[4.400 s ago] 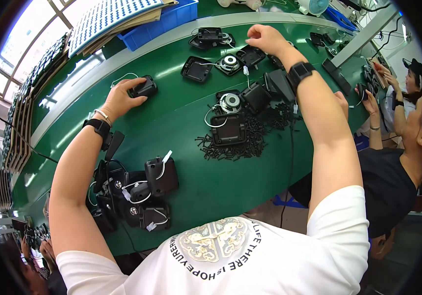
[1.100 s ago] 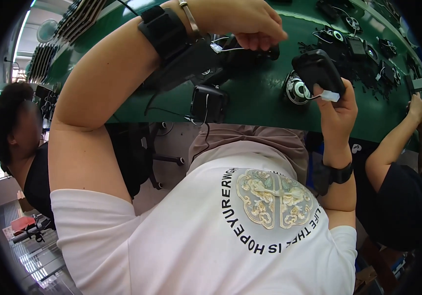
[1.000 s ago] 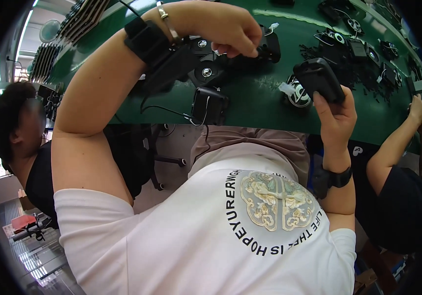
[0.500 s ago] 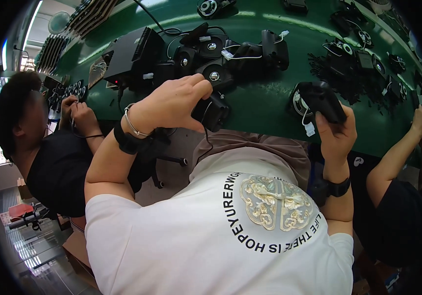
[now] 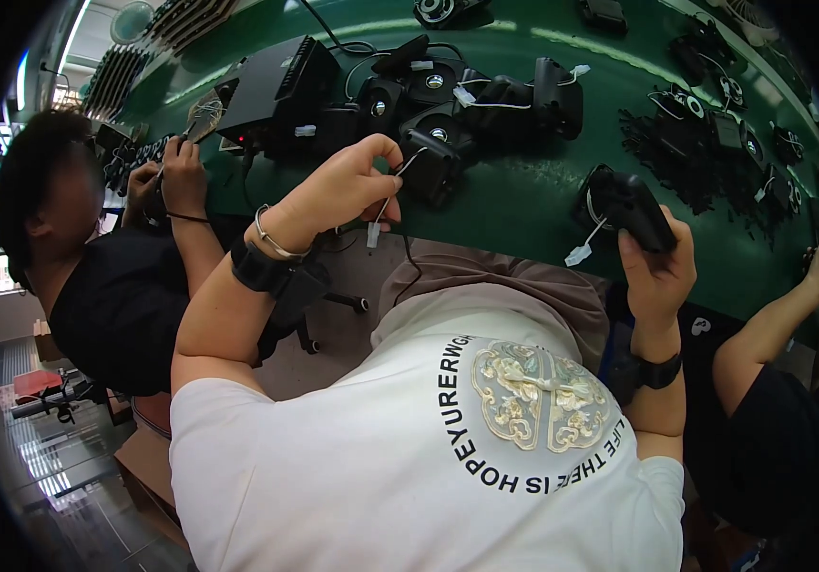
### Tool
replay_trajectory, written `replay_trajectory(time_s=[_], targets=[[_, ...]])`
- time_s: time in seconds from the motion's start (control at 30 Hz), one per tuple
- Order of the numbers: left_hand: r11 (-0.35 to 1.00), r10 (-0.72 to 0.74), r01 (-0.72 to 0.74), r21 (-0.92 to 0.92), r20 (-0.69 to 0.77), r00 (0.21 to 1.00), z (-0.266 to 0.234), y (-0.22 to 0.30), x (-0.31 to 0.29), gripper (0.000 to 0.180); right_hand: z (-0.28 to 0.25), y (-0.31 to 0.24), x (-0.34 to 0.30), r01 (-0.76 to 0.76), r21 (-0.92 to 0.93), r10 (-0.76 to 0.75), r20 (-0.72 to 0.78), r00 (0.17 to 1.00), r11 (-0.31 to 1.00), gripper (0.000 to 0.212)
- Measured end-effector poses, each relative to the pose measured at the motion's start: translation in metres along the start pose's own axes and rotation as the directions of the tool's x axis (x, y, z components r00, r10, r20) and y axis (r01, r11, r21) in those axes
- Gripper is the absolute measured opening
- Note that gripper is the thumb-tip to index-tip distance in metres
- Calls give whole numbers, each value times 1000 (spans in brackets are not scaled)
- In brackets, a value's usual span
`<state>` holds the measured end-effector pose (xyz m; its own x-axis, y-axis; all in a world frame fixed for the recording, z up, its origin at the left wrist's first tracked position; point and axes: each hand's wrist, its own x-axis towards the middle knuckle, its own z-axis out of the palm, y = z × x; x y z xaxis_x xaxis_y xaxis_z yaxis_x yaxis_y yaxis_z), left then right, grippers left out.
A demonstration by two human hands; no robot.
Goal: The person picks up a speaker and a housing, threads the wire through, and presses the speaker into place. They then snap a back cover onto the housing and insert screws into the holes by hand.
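My left hand (image 5: pixel 357 186) is closed in a pinch on a thin white cable (image 5: pixel 386 206). That cable runs up to a small black speaker unit (image 5: pixel 431 174) near the table's front edge, and its white plug (image 5: pixel 373 234) dangles below my fingers. On the right, my right hand (image 5: pixel 659 262) grips a black speaker (image 5: pixel 634 208) from below and behind, thumb on its near side. Part of its round cone rim shows at its left. From it hangs a short white cable with a clear-white plug (image 5: pixel 578 255).
Several black speakers (image 5: pixel 436 81) with white leads lie beyond my left hand, beside a black box (image 5: pixel 281 95) with a red light. Black parts are heaped (image 5: pixel 705 143) at the right of the green table (image 5: pixel 514 205). One person (image 5: pixel 123 286) works at left, another (image 5: pixel 791 381) at right.
My left thumb and fingers have closed on the white cable of the small speaker unit, and its plug now hangs down. My right hand keeps its speaker. The view has shifted slightly.
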<state>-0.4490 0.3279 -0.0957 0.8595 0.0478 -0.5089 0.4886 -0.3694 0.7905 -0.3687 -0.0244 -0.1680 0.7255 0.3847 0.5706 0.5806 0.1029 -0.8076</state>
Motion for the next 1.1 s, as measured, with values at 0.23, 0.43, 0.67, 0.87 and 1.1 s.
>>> replay_trajectory(time_s=[0.23,0.43,0.67,0.87,1.1], targets=[[997,75,-76,-9,-58,995,-4,-2,14,21,-4,-1,-5,18,23,-19,30,999,1000,38],[321,754,-402,857,26,657,3,-5,-2,34,2,-8,-7,-159,-36,158,-22,987,987,39],[512,832,-784,353,26,555,89,21,-5,52,6,-10,12,-371,284,428,-172,887,884,41],[551,823,-835,-8,-161,545,154,16,50,48,3,-12,17,-484,448,598,-154,787,752,46],[470,880,-873,133,-140,453,160,33,64,31,12,-16,9,-506,370,584,-137,800,779,51]])
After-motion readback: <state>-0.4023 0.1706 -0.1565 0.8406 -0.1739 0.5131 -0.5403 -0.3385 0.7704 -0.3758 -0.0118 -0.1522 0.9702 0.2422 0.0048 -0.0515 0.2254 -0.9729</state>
